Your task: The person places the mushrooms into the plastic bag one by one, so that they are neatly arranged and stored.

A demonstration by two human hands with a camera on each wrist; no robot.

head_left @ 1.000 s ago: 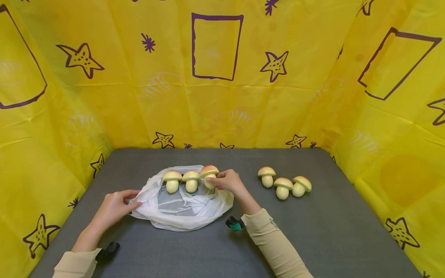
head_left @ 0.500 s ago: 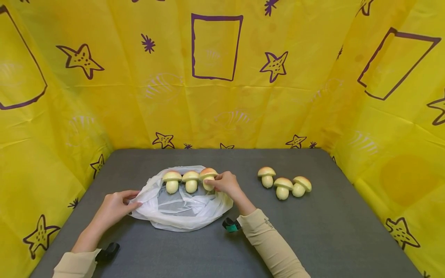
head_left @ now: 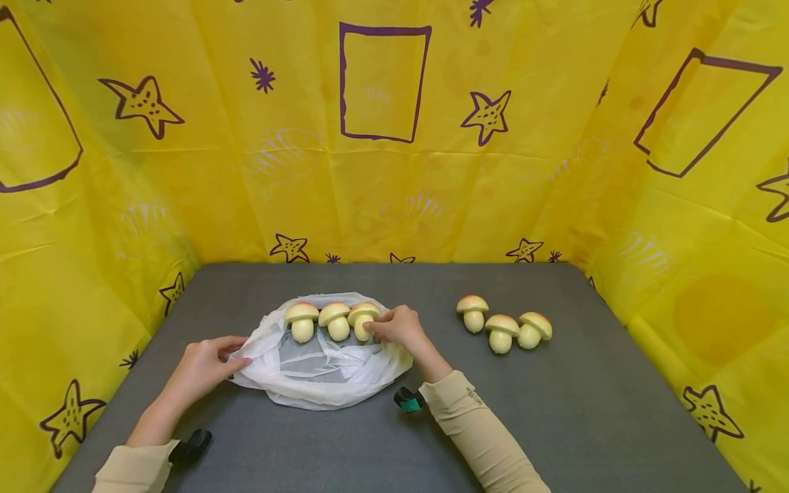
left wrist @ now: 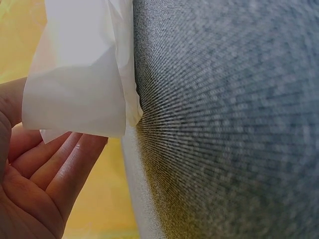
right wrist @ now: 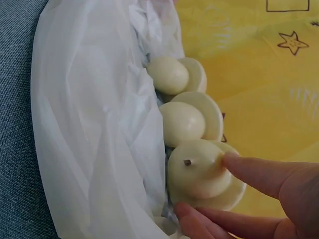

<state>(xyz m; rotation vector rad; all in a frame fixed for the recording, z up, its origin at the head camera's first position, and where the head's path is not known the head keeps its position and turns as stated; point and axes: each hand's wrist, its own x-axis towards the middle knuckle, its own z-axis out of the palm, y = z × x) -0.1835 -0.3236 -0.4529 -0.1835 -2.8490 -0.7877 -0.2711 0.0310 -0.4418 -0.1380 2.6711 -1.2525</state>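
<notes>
A white plastic bag lies spread on the table with its mouth facing up. Three toy mushrooms stand in a row in its opening: the left mushroom, the middle mushroom and the right mushroom, pale yellow with orange-tinged caps. My right hand pinches the right mushroom by its stem; thumb and fingers span it in the right wrist view. At the bag's left side, my left hand holds the rim between thumb and fingers. The bag hides part of those fingers in the left wrist view.
Three more toy mushrooms lie right of the bag: a rear mushroom, a front mushroom and a tilted mushroom. The dark grey table is bounded at the back and sides by a yellow patterned cloth.
My right hand has brought the right mushroom down and left, against the middle one. The left and middle mushrooms have shifted slightly left. My left hand has stayed at the bag's rim.
</notes>
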